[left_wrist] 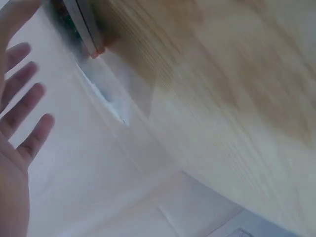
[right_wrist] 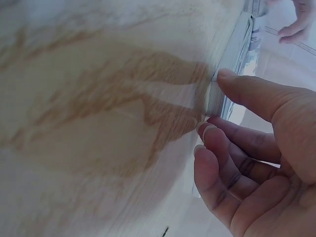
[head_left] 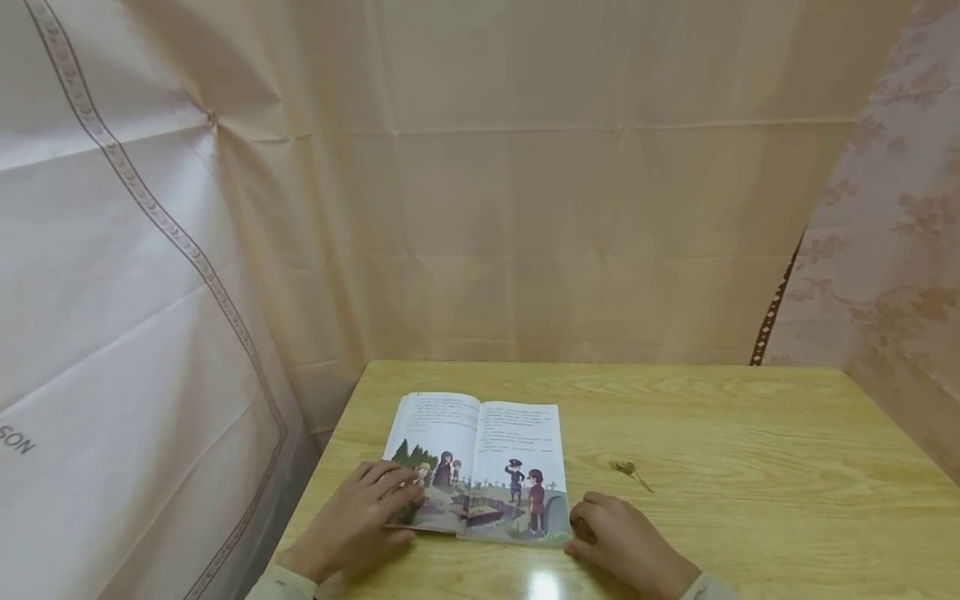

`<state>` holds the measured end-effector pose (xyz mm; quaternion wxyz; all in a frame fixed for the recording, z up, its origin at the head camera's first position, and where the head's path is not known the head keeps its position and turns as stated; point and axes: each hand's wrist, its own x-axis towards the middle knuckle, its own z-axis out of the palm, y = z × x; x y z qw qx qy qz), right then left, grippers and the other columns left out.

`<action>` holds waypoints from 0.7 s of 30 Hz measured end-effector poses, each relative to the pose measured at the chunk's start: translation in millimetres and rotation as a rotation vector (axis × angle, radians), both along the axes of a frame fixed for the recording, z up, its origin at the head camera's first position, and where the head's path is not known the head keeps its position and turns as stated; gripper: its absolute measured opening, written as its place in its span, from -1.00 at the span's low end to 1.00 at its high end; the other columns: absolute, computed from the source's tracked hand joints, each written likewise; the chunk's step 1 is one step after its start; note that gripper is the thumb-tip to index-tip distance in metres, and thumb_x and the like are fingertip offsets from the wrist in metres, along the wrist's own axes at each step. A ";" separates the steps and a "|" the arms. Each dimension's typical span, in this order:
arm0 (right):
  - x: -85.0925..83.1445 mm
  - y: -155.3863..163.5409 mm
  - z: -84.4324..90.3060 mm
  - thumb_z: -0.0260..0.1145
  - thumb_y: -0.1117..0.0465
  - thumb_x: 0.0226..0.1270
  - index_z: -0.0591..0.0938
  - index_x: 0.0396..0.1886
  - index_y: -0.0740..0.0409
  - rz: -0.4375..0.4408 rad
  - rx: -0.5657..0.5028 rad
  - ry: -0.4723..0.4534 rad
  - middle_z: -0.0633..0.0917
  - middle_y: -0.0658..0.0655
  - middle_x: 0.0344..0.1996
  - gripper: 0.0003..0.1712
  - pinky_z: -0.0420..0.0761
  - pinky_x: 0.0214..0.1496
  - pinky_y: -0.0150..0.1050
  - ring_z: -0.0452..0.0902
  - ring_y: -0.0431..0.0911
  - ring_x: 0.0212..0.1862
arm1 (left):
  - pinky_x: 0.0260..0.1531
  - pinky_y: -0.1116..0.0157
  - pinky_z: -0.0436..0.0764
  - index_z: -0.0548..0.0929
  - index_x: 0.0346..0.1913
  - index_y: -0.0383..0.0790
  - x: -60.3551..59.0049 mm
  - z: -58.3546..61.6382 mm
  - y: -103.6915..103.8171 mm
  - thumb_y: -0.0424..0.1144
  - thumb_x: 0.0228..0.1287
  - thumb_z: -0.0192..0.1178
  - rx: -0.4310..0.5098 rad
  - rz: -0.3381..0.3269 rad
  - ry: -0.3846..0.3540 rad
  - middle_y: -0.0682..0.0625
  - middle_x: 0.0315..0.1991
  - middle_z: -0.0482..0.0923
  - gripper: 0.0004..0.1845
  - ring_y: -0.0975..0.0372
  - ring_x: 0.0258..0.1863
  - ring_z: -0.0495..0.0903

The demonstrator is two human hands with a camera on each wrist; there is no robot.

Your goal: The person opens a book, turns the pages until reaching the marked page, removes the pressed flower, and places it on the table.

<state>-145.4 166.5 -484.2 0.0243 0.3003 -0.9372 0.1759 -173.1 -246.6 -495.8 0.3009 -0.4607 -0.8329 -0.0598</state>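
An open picture book (head_left: 517, 429) lies on the wooden table, text above and a graveyard illustration across the lower halves of both pages. My left hand (head_left: 363, 512) is over the lower left page, its fingers extended and covering part of the picture. In the left wrist view those fingers (left_wrist: 30, 106) are spread apart, with the book's edge (left_wrist: 84, 24) above them. At the lower right corner, my right hand (head_left: 626, 537) has curled fingers. The right wrist view has its thumb and index finger pinching the corner of the book (right_wrist: 229, 66).
A small dried flower (head_left: 626, 468) with a thin stem lies on the table (head_left: 750, 433), right of the book. Beige cloth (head_left: 562, 208) hangs behind the table, white cloth (head_left: 135, 292) at the left, and floral cloth (head_left: 892, 250) at the right.
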 end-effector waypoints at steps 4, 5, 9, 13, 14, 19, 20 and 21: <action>0.5 -0.4 -1.7 0.56 -0.04 0.21 0.73 -0.33 0.09 -0.001 -0.022 -0.044 0.48 -0.20 -0.45 -0.69 0.42 -0.45 -0.36 0.27 -0.38 -0.45 | 0.00 0.10 0.60 0.74 0.02 -0.08 -0.2 -3.0 -5.0 0.13 -0.07 0.61 -0.090 0.020 -0.006 0.00 0.09 0.66 -0.41 0.11 0.06 0.59; 0.7 -0.7 -2.0 0.55 -0.05 0.22 0.73 -0.34 0.06 -0.003 -0.027 -0.059 0.47 -0.21 -0.45 -0.70 0.42 -0.45 -0.36 0.27 -0.38 -0.45 | -0.01 0.10 0.60 0.74 0.01 -0.07 0.1 -4.4 -5.9 0.12 -0.05 0.61 -0.096 0.022 -0.013 0.00 0.08 0.66 -0.43 0.12 0.06 0.59; 1.5 -0.8 -3.3 0.54 -0.05 0.23 0.70 -0.38 0.01 -0.011 -0.024 -0.065 0.43 -0.23 -0.47 -0.73 0.40 -0.46 -0.36 0.25 -0.38 -0.46 | 0.03 0.09 0.60 0.72 0.08 -0.05 1.0 -9.7 -5.4 0.17 0.03 0.55 -0.106 0.031 -0.042 0.00 0.11 0.66 -0.41 0.11 0.09 0.59; 1.6 0.1 -3.8 0.54 -0.07 0.23 0.71 -0.36 0.04 -0.016 -0.014 -0.048 0.45 -0.22 -0.46 -0.71 0.43 -0.46 -0.34 0.26 -0.38 -0.46 | 0.02 0.10 0.59 0.71 0.11 -0.10 0.6 -11.3 -1.7 0.09 0.11 0.53 -0.110 0.008 -0.033 0.01 0.11 0.66 -0.45 0.12 0.09 0.58; 1.5 0.1 -3.8 0.54 -0.07 0.24 0.71 -0.36 0.03 -0.015 -0.015 -0.053 0.45 -0.22 -0.46 -0.71 0.44 -0.46 -0.34 0.27 -0.38 -0.46 | 0.01 0.10 0.59 0.72 0.09 -0.12 0.7 -10.8 -1.1 0.04 0.13 0.51 -0.101 -0.007 -0.016 0.00 0.09 0.67 -0.50 0.12 0.07 0.60; 1.2 0.6 -3.5 0.54 -0.07 0.24 0.72 -0.36 0.05 -0.002 -0.008 -0.040 0.45 -0.22 -0.47 -0.70 0.42 -0.47 -0.36 0.26 -0.38 -0.46 | -0.12 0.14 0.62 0.78 -0.04 -0.16 2.6 -3.3 1.6 -0.07 0.38 0.29 0.040 -0.067 0.121 0.00 -0.04 0.73 -0.73 0.11 -0.06 0.67; 0.7 0.9 -3.2 0.54 -0.07 0.24 0.72 -0.36 0.06 0.000 -0.001 -0.030 0.45 -0.22 -0.47 -0.69 0.41 -0.47 -0.37 0.25 -0.38 -0.46 | -0.14 0.14 0.62 0.79 -0.06 -0.17 2.3 -0.5 2.7 -0.05 0.45 0.24 0.086 -0.074 0.156 -0.01 -0.06 0.74 -0.73 0.11 -0.09 0.68; 0.2 1.1 -2.8 0.54 -0.07 0.23 0.73 -0.35 0.07 0.000 0.004 -0.017 0.45 -0.21 -0.47 -0.69 0.42 -0.47 -0.37 0.26 -0.38 -0.46 | -0.16 0.14 0.62 0.80 -0.07 -0.18 1.6 2.3 4.2 -0.03 0.50 0.21 0.133 -0.074 0.190 -0.02 -0.07 0.74 -0.70 0.10 -0.12 0.68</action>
